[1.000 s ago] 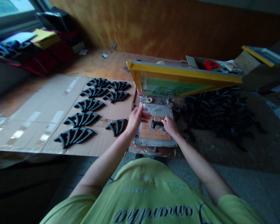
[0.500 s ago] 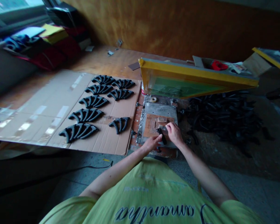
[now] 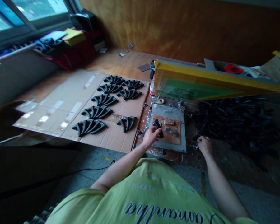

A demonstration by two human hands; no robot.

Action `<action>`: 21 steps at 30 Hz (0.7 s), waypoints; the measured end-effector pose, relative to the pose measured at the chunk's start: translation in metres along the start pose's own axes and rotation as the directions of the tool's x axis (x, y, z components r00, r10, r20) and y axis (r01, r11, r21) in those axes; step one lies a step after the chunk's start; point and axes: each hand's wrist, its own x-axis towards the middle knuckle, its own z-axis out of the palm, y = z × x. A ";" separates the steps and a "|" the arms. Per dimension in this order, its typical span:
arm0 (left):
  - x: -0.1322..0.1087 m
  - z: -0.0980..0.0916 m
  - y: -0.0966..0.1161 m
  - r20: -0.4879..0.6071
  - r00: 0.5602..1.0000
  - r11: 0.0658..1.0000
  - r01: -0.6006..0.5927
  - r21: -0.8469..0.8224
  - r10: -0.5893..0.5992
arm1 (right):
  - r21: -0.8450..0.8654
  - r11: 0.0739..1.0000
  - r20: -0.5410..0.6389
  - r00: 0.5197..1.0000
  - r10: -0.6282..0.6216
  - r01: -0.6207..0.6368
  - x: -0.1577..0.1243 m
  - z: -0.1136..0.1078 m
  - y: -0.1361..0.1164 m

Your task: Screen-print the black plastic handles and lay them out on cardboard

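Observation:
My left hand [image 3: 151, 137] is closed round a black curved handle [image 3: 158, 128], held over the left part of a grey metal plate [image 3: 182, 124]. Small blocks [image 3: 169, 122] sit on a brown board [image 3: 177, 140] fixed on that plate. To the right of the plate, my right hand [image 3: 204, 145] has its fingers closed on another black handle [image 3: 196, 137], which shows only in part. This is at the near left edge of a heap of black handles [image 3: 235, 121].
Fanned rows of black handles [image 3: 100, 111] lie on flattened cardboard [image 3: 109, 137] to the left. A yellow-edged screen frame [image 3: 214, 76] stands tilted behind the plate. A tape roll [image 3: 161, 101] and a bottle [image 3: 152, 87] are near it.
My right hand has moved right, from the plate to the heap's edge, and grips a handle there. My left hand has carried its handle leftward off the board's middle. The view has swung left.

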 end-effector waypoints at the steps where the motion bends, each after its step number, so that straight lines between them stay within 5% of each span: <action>1: 0.004 -0.019 0.001 -0.078 0.997 1.000 -0.025 -0.018 0.024 | -0.005 1.000 -0.008 1.000 -0.027 0.027 0.000 0.002 0.003; 5: 0.016 -0.112 -0.011 -0.456 0.890 0.995 0.014 0.101 0.034 | 0.019 1.000 -0.106 0.994 -0.004 0.006 0.002 0.013 0.015; 9: 0.012 -0.181 -0.042 -0.664 0.734 0.875 0.405 0.263 -0.140 | 0.030 0.994 -0.080 0.991 0.107 -0.105 0.005 0.023 0.029; 12: 0.008 -0.196 -0.060 -0.690 0.695 0.792 0.530 0.302 -0.202 | 0.136 0.976 -0.066 0.981 0.182 -0.172 0.007 0.021 0.027; 14: 0.010 -0.196 -0.066 -0.686 0.698 0.765 0.552 0.332 -0.206 | 0.257 0.961 -0.152 0.977 0.150 -0.108 0.007 0.013 0.012; 18: 0.019 -0.196 -0.062 -0.666 0.731 0.679 0.565 0.469 -0.148 | 0.408 0.869 -0.329 0.933 -0.147 0.281 0.004 -0.011 -0.052; 21: 0.021 -0.202 -0.051 -0.609 0.775 0.628 0.559 0.541 -0.166 | 0.416 0.721 -0.375 0.827 -0.418 0.553 -0.002 -0.021 -0.111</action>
